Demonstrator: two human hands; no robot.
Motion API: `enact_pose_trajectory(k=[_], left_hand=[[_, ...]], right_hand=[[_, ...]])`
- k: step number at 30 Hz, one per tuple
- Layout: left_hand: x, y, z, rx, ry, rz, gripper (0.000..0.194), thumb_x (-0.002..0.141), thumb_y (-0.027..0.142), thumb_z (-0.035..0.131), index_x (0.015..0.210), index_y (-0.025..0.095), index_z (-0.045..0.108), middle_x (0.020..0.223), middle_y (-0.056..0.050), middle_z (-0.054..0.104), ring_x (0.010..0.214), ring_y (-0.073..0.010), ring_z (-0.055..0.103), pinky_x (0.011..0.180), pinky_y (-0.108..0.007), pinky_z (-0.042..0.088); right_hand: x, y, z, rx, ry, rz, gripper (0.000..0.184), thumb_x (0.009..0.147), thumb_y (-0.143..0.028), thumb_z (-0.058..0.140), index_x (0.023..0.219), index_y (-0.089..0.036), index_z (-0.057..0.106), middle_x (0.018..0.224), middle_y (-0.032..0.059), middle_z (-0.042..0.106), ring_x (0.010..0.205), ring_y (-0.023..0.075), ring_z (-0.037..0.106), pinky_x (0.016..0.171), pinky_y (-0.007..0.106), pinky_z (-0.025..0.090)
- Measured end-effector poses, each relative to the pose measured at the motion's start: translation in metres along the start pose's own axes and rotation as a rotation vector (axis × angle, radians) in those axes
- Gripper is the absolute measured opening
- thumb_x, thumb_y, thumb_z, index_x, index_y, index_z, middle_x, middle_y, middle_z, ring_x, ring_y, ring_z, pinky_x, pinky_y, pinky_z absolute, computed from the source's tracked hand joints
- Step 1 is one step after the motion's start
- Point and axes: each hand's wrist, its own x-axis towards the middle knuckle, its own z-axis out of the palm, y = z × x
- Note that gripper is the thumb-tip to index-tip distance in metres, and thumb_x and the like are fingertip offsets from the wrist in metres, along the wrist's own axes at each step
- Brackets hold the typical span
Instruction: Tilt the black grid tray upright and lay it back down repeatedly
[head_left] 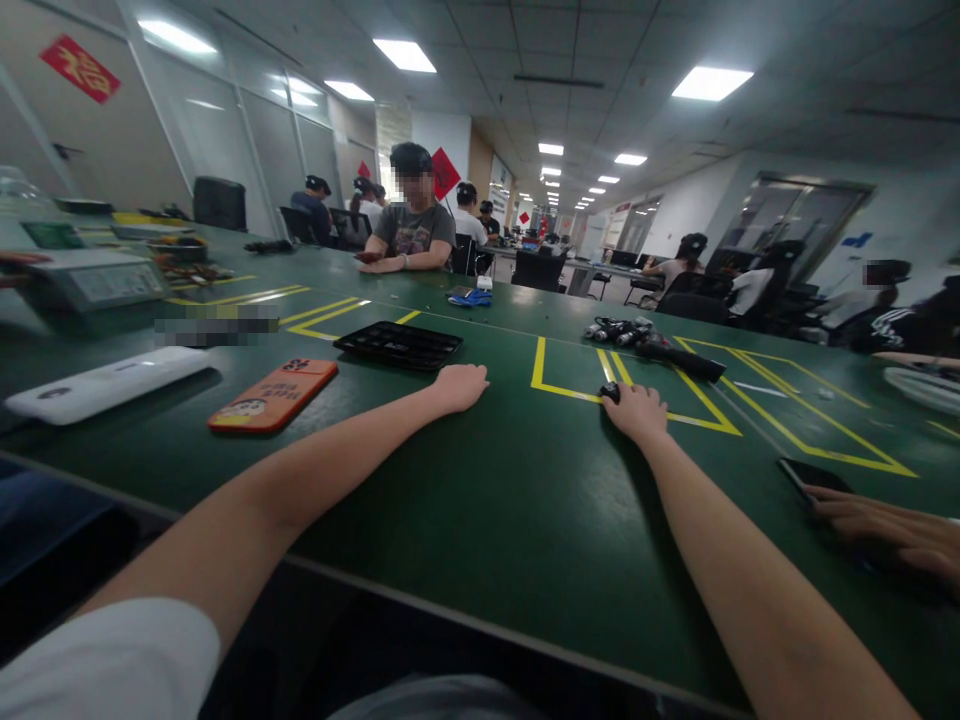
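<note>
My left hand [461, 388] rests on the green table just right of a shallow black compartment tray [399, 345]. Its fingers are curled in, and nothing shows sticking out of them. Farther right, my right hand [639, 410] lies over the front line of a yellow-taped rectangle [568, 394]. A small rounded black object [610, 391] is held at its thumb side; its kind is too small to tell. Beyond that hand lies a bunch of black cables with silver connectors [619, 330], beside a black tube-like item [686, 360].
An orange phone case [274, 396] and a long white device [112, 383] lie left. A co-worker's hand [885, 525] touches a dark phone [814, 480] at right. Across the table [480, 510] sits a person [412, 220] near a blue bundle [470, 297]. A grey box [97, 280] stands far left.
</note>
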Motion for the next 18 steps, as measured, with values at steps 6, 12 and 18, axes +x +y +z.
enact_pose_trajectory(k=[6,12,18], left_hand=[[0.017,-0.014,-0.009,-0.772,0.098,-0.203,0.013,0.078,0.02,0.059,0.068,0.015,0.053,0.075,-0.01,0.063,0.079,-0.0228,0.063,0.068,-0.029,0.046],[0.03,-0.074,-0.042,-1.275,0.303,-0.611,0.018,0.077,0.01,0.046,0.061,0.017,0.042,0.055,-0.002,0.051,0.055,-0.0132,0.055,0.052,-0.022,0.043],[0.018,-0.131,-0.035,-0.689,0.284,-0.716,0.023,0.061,0.028,0.07,0.06,0.016,0.049,0.074,-0.014,0.062,0.099,-0.0358,0.058,0.073,-0.037,0.047]], right_hand=[[0.002,0.001,0.0,-0.006,-0.009,-0.015,0.051,0.087,-0.044,0.037,0.126,-0.015,0.051,0.127,0.0191,0.052,0.117,0.0363,0.043,0.091,0.051,0.037],[0.002,0.001,0.002,-0.007,-0.007,-0.009,0.05,0.086,-0.044,0.038,0.125,-0.015,0.052,0.127,0.0191,0.052,0.117,0.0359,0.043,0.091,0.05,0.038],[0.002,0.0,0.004,0.018,0.012,-0.006,0.05,0.086,-0.043,0.039,0.125,-0.014,0.052,0.125,0.0188,0.054,0.116,0.0374,0.043,0.09,0.05,0.038]])
